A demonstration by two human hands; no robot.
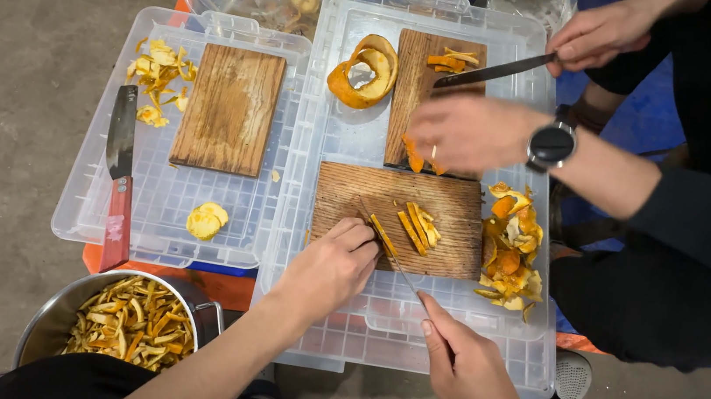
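Near edge of the clear plastic lid: right hand holds a thin knife, fingers closed round the handle, which is mostly hidden in the grip; forefinger runs along the spine. The blade angles up and left onto the near wooden cutting board.

Left hand sits at the board's near left corner, fingers curled down and pinning an orange peel strip right where the blade meets it. Fingertips look tucked back from the edge.

Judgement on technique: keep the knuckles ahead of the fingertips, let the blade ride against them, and cut narrow, even slivers to match the cut peel strips lying just right of the blade. The peel is curved and slick, so pressing it flat first should stop it rolling.

Off the board's right edge: a heap of uncut peel pieces. Near left, below the lids: a steel pot filled with peel slivers.

Left lid: red-handled knife along its left edge, an idle wooden board, peel scraps at the far left corner.

Far side: another person's hand with a wristwatch holds peel on a second board; their other hand works a long knife. A large curled peel lies beside it.
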